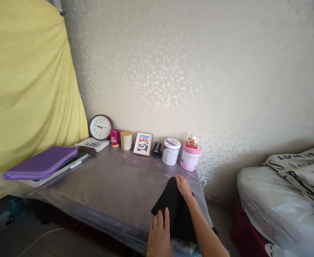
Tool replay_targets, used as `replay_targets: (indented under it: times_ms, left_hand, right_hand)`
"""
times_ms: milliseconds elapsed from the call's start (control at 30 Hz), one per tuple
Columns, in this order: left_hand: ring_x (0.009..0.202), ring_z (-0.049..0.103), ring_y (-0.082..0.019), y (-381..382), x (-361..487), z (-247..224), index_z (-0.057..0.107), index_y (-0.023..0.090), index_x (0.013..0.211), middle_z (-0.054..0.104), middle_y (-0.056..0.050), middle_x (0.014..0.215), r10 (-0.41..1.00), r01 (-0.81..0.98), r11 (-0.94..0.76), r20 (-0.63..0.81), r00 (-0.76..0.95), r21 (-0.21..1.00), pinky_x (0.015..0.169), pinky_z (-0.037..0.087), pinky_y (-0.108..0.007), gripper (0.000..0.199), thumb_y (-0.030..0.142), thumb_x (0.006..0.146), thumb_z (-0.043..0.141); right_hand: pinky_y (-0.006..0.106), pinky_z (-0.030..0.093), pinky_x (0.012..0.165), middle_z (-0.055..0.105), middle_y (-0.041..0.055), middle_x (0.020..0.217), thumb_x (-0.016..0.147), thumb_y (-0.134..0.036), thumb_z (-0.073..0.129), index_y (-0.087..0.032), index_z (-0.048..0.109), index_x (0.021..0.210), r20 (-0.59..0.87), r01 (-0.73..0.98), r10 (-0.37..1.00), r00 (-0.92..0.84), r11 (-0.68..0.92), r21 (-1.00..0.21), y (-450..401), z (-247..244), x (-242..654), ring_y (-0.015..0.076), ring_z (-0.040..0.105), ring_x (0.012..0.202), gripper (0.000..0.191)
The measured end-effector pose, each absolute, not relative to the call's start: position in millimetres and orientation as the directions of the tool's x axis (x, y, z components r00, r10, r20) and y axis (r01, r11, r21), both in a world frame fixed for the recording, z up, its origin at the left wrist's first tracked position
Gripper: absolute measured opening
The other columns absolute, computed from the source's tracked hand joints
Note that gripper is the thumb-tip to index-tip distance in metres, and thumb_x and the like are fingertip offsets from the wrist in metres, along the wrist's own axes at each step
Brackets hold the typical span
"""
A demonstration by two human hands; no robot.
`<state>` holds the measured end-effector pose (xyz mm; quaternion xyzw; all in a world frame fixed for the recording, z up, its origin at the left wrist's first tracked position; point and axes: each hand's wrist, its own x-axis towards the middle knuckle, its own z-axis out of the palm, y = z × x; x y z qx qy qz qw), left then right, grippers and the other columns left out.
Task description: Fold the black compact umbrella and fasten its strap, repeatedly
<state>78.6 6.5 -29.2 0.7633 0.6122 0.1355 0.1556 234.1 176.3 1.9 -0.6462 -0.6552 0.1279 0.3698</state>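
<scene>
A piece of black cloth point(173, 203), partly folded, lies at the near right corner of the plastic-covered table point(114, 185). My right hand point(183, 187) has hold of its far edge, fingers bent around the fabric. Lower down, my left hand point(159, 230) rests by the cloth's near left edge with its fingers stretched out and touching it. My right forearm hides part of the cloth's right side.
Along the wall stand a clock point(100, 127), a pink can point(115, 138), a yellow-lidded jar point(126, 140), a framed panda picture point(143, 144), a white tub point(171, 152) and a pink-lidded tub point(190, 157) bearing a lucky cat point(192, 140). A purple folder point(41, 162) lies left. Bagged bedding point(274, 200) is right.
</scene>
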Motion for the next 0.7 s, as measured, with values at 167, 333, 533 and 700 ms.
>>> replay_targets:
  times_ms: [167,333,533,700]
  left_hand:
    - [0.124,0.032,-0.027,1.9,76.3,-30.7,0.006,0.018,0.140,0.031,-0.012,0.140,0.974,0.880,-0.225,0.091,0.206,0.419,0.099,0.026,-0.040,0.080,0.013,0.069,0.042]
    - [0.123,0.032,-0.027,-1.8,74.0,-29.0,0.005,0.018,0.140,0.032,-0.013,0.139,0.970,0.873,-0.239,0.136,0.199,0.425,0.099,0.027,-0.039,0.079,0.013,0.070,0.042]
    - [0.122,0.033,-0.026,-4.7,73.2,-20.2,0.006,0.015,0.140,0.033,-0.014,0.137,0.971,0.885,-0.236,0.123,0.203,0.402,0.099,0.028,-0.036,0.079,0.009,0.070,0.041]
    - [0.118,0.036,-0.025,-4.5,71.3,-21.9,0.007,0.019,0.140,0.037,-0.011,0.134,0.972,0.895,-0.225,0.149,0.180,0.385,0.098,0.028,-0.037,0.083,0.011,0.067,0.045]
  right_hand:
    - [0.035,0.045,0.081,0.066,0.0124,0.098,0.079,-0.037,0.034,-0.014,0.061,0.098,0.264,0.690,0.901,0.345,-0.053,-0.722,138.0,-3.7,278.4,0.0233,0.060,0.092,0.040]
    - [0.028,0.050,0.062,0.067,0.0097,0.088,0.071,-0.044,0.041,-0.017,0.061,0.091,0.051,0.462,0.908,0.417,-0.163,-0.872,90.7,-19.9,304.2,0.0211,0.063,0.082,0.039]
    - [0.025,0.048,0.049,0.067,0.0067,0.077,0.067,-0.048,0.048,-0.018,0.064,0.086,0.004,0.412,0.910,0.414,-0.183,-0.892,66.5,-21.8,294.1,0.0201,0.063,0.069,0.040]
    - [0.026,0.046,0.044,0.067,0.0064,0.078,0.068,-0.053,0.046,-0.016,0.063,0.091,-0.016,0.414,0.904,0.427,-0.211,-0.886,62.7,-9.3,282.5,0.0212,0.062,0.067,0.047]
